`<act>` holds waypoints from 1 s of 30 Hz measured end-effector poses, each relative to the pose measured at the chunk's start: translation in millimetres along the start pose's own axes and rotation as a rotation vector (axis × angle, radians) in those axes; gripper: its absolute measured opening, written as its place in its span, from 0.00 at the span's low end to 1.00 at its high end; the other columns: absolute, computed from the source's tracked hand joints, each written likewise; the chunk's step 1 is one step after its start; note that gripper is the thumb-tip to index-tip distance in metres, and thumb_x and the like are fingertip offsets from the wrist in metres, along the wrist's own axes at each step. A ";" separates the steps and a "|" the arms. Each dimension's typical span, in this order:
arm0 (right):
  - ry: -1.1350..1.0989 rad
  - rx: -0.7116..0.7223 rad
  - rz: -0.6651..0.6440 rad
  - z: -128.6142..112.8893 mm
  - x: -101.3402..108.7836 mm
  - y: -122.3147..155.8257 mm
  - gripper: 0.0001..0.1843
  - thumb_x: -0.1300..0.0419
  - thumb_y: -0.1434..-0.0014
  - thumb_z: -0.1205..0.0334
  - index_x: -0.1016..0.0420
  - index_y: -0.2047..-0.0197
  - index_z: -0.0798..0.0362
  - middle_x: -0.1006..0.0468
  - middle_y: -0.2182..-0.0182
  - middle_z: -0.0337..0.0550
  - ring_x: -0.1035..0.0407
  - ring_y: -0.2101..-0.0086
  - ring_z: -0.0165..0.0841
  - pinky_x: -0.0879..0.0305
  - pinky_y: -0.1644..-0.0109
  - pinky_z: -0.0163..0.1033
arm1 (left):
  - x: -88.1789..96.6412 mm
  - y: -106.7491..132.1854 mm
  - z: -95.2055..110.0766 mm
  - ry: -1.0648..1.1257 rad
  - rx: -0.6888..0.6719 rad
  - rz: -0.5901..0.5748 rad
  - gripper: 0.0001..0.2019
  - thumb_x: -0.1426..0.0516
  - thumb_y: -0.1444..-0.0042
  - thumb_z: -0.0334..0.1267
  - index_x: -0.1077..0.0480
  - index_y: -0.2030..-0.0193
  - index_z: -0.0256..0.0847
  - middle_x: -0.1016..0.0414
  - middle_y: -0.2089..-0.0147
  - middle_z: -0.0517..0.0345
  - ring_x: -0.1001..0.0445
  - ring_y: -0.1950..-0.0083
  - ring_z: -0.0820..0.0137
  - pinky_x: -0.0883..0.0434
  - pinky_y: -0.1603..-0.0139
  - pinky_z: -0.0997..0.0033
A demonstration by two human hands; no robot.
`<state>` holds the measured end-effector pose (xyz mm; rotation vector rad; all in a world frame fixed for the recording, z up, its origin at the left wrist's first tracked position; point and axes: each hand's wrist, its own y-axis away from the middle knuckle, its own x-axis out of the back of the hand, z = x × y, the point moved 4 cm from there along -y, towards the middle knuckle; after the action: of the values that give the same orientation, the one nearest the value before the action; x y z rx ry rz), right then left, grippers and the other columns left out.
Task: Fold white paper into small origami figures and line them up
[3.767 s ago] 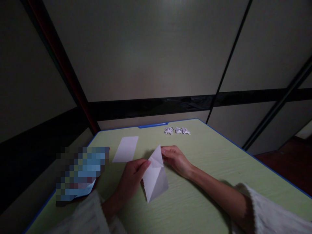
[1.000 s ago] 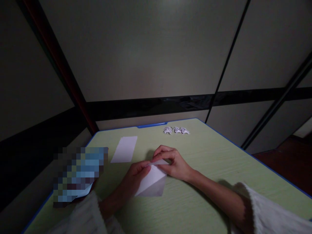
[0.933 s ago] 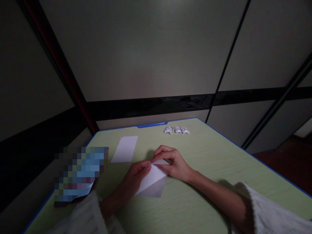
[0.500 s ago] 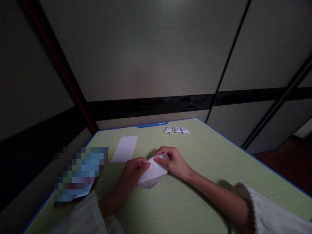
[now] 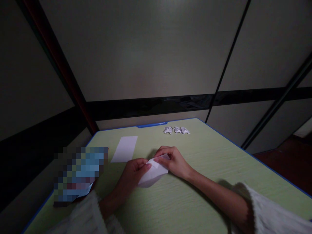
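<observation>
While our left hand [image 5: 133,172] and right hand [image 5: 176,162] pinched the folded paper [image 5: 154,174], it seemed light, easily creased — best held by edges.

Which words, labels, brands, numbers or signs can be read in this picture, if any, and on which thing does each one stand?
No text can be read.
Bluish thing at the left: coarse blocks cover most of it; any text there is unreadable.
Paper held by the left hand and right hand: no writing visible.
Loose sheet on the table: no writing visible.
Small folded papers: too small to tell.
</observation>
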<state>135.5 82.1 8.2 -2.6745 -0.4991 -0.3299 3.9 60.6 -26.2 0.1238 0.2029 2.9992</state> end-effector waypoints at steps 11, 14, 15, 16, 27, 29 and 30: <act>0.012 0.047 -0.045 -2.3 -0.2 -0.9 0.05 0.43 0.54 0.70 0.26 0.76 0.58 0.32 0.77 0.40 0.38 0.74 0.26 0.44 0.73 0.31 | 0.6 0.4 2.1 -0.017 0.006 -0.010 0.11 0.43 0.63 0.43 0.33 0.78 0.34 0.35 0.86 0.64 0.42 0.85 0.78 0.49 0.84 0.79; 0.035 0.068 -0.048 -3.4 0.0 -0.7 0.05 0.43 0.54 0.69 0.26 0.76 0.58 0.31 0.78 0.40 0.37 0.74 0.26 0.43 0.72 0.31 | 0.8 0.0 2.5 -0.019 -0.005 0.003 0.11 0.43 0.64 0.42 0.33 0.79 0.34 0.36 0.86 0.64 0.43 0.85 0.78 0.50 0.84 0.79; 0.042 0.074 -0.046 -3.7 0.0 -0.4 0.05 0.43 0.54 0.69 0.26 0.76 0.58 0.31 0.78 0.40 0.37 0.74 0.26 0.43 0.72 0.31 | 0.8 0.0 2.6 -0.016 -0.003 0.010 0.11 0.43 0.64 0.42 0.33 0.79 0.34 0.36 0.86 0.65 0.43 0.84 0.79 0.50 0.84 0.79; 0.049 0.081 -0.045 -4.0 -0.2 -0.1 0.05 0.43 0.53 0.69 0.26 0.76 0.58 0.31 0.77 0.40 0.37 0.74 0.26 0.43 0.72 0.31 | 0.8 0.1 2.7 -0.009 0.001 0.016 0.11 0.43 0.65 0.42 0.33 0.79 0.34 0.36 0.85 0.65 0.43 0.84 0.79 0.50 0.84 0.79; 0.063 0.122 -0.047 -5.0 -4.7 2.6 0.06 0.44 0.53 0.71 0.25 0.76 0.58 0.31 0.76 0.42 0.37 0.74 0.27 0.42 0.73 0.31 | 3.4 0.4 3.5 0.056 0.049 0.067 0.11 0.42 0.69 0.42 0.33 0.81 0.35 0.36 0.87 0.64 0.43 0.85 0.77 0.50 0.84 0.78; 0.038 0.108 -0.050 -4.6 -5.0 2.9 0.06 0.44 0.53 0.71 0.25 0.75 0.58 0.31 0.76 0.42 0.36 0.74 0.27 0.42 0.73 0.31 | 3.4 1.4 5.0 0.058 0.057 0.074 0.10 0.42 0.69 0.41 0.33 0.81 0.35 0.36 0.87 0.65 0.43 0.85 0.77 0.50 0.84 0.78; 0.014 0.101 -0.053 -4.5 -5.1 3.0 0.06 0.44 0.54 0.71 0.25 0.74 0.57 0.31 0.75 0.42 0.36 0.73 0.27 0.42 0.73 0.31 | 3.4 1.9 6.1 0.060 0.054 0.078 0.10 0.42 0.69 0.40 0.32 0.81 0.35 0.37 0.87 0.65 0.43 0.85 0.78 0.51 0.84 0.78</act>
<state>131.3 76.1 9.7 -2.5636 -0.5684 -0.3301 0.9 59.9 -19.7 0.0477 0.2914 3.0782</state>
